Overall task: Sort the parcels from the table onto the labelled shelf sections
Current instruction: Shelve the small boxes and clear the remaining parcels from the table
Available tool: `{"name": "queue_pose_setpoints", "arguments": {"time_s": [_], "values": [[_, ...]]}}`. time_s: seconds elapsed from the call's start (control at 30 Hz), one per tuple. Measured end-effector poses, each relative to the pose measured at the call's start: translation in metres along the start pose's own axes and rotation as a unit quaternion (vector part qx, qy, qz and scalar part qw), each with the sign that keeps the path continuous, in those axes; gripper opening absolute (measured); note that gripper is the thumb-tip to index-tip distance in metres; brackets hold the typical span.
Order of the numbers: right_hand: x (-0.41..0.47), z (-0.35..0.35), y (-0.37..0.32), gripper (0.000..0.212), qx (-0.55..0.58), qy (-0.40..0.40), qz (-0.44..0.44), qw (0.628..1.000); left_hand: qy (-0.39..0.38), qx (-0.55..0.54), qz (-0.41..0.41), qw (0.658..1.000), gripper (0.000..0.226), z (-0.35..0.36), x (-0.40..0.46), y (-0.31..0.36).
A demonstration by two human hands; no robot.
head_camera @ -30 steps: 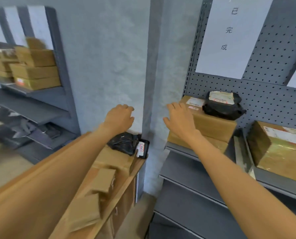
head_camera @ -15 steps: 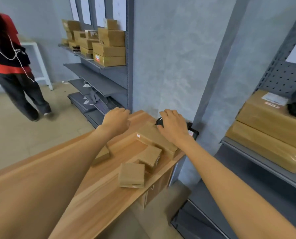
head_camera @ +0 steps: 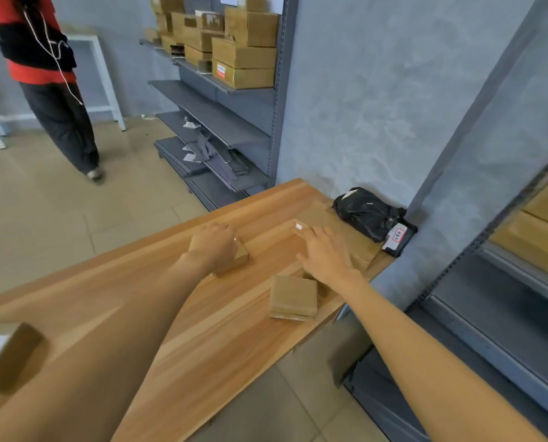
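Parcels (head_camera: 293,297) now lie under both lowered hands (head_camera: 325,255) on the table (head_camera: 138,301).

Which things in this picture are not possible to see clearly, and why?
- Small box, head view: the left hand covers most of it.
- Flat box: partly under the right hand.
- Label on the black bag parcel: too small to read.
- Box at the left edge: cut off, blurred.

Parcels lie on the table (head_camera: 202,330) (shelves (head_camera: 221,122) behind and right).
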State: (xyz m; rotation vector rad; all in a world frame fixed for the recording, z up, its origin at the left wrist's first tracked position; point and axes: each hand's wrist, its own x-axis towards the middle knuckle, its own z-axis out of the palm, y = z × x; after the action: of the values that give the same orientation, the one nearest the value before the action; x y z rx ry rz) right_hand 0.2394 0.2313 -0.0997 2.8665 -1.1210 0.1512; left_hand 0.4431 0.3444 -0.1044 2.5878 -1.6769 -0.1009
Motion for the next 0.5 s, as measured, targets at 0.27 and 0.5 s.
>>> {"name": "queue_pose_setpoints", "arguments": {"time_s": [0.27,0.5], "values": [[-0.028,0.057,-0.012,0.061,0.016,-0.102,0.06,0.993,-0.096,-0.017,0.034,0.995,0.039,0.06,-0.007,-0.009],[-0.053,0.1,-0.012,0.065,0.021,-0.153,0.11,0.982,-0.117,-0.019,0.086,0.989,0.049,0.104,-0.01,-0.003]]}}
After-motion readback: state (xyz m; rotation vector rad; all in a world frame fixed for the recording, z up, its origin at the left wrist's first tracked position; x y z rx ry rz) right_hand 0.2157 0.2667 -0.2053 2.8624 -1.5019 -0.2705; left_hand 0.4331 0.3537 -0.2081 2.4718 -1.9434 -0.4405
